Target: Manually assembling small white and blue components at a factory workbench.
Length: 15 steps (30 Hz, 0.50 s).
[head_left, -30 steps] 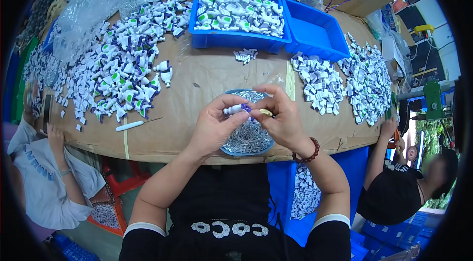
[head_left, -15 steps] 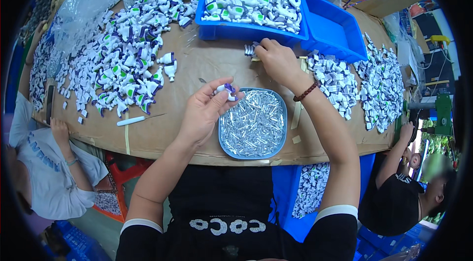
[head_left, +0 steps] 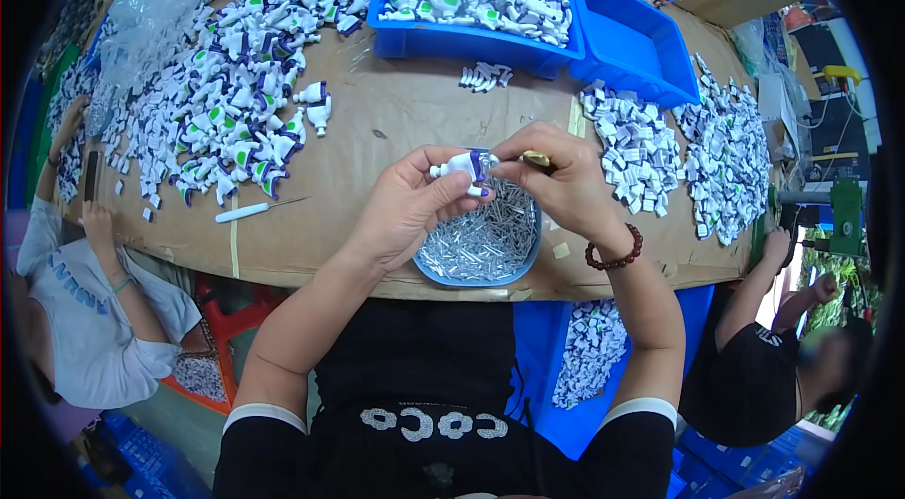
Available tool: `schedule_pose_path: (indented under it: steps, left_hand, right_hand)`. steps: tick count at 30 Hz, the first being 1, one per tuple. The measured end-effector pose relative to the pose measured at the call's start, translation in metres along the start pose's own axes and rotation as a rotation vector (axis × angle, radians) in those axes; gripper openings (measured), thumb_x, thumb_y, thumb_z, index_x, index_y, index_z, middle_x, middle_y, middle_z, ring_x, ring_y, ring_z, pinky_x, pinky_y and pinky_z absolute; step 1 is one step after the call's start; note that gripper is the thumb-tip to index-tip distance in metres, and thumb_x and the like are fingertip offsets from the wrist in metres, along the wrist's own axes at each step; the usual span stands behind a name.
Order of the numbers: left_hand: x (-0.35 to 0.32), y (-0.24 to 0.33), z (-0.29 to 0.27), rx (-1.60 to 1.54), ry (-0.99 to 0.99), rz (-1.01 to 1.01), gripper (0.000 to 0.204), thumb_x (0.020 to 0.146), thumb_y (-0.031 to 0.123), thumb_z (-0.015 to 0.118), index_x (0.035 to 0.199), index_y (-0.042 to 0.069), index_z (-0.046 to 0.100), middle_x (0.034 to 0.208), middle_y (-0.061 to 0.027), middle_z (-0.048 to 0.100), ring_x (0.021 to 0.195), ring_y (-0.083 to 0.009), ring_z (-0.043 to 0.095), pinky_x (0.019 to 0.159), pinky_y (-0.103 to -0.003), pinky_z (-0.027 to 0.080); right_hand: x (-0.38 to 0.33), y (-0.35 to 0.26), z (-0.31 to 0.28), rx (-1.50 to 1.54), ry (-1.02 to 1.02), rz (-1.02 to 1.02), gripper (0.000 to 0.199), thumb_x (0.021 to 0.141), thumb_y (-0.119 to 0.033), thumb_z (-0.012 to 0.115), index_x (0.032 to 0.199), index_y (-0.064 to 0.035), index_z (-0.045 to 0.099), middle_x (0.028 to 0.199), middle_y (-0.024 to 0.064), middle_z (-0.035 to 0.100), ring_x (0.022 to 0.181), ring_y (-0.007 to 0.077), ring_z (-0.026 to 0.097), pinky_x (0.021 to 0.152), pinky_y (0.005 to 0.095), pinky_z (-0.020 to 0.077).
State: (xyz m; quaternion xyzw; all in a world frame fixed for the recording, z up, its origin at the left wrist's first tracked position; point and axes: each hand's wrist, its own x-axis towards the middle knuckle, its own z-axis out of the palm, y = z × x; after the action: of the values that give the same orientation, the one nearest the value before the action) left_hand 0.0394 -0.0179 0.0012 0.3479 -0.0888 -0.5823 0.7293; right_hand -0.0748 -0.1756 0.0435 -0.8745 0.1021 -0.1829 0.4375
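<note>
My left hand [head_left: 410,209] pinches a white and purple toy figure body [head_left: 464,165] above the near middle of the table. Close against it, my right hand [head_left: 570,177] has its fingers closed on a small brass-coloured tool [head_left: 536,159], whose rounded end pokes out; its tip is hidden. The right fingertips meet the purple side of the figure body. Under both hands stands a blue tray [head_left: 478,281] full of small silvery metal pins [head_left: 471,240]. Farther off, a little group of white curved pieces [head_left: 485,77] lies before the large blue bin.
A large blue bin [head_left: 471,39] of toy bodies and another blue bin [head_left: 636,42] stand at the back. Toy bodies [head_left: 222,113] heap at left; small white parts [head_left: 630,150] heap at right. A white-handled pointed tool [head_left: 242,212] lies left. People sit at both sides.
My right hand has come back from the white curved pieces to the toy figure body, bringing the brass-coloured tool. My left hand has shifted slightly right with the body.
</note>
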Motion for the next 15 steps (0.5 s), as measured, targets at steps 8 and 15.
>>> schedule_pose_path:
  steps: [8,15]
  left_hand:
    - [-0.006,-0.002,0.005,0.041,-0.026,-0.014,0.024,0.087,0.007,0.057,0.11,0.001,0.052,0.098,-0.0113,0.061,0.087,-0.0179,0.064,0.073,-0.022,0.054]
    - [-0.009,-0.004,0.008,0.067,-0.021,-0.022,0.024,0.087,0.008,0.058,0.11,0.001,0.054,0.097,-0.0103,0.062,0.086,-0.0175,0.064,0.073,-0.023,0.054]
  right_hand:
    - [-0.014,-0.008,0.001,-0.009,0.027,-0.054,0.017,0.07,0.002,0.068,0.086,-0.0042,0.067,0.076,0.0079,0.06,0.067,0.019,0.058,0.057,0.029,0.0442]
    - [-0.021,-0.011,0.0,-0.042,0.029,-0.09,0.02,0.07,0.004,0.067,0.088,-0.0045,0.066,0.075,0.0082,0.058,0.068,0.0206,0.058,0.058,0.0296,0.0447]
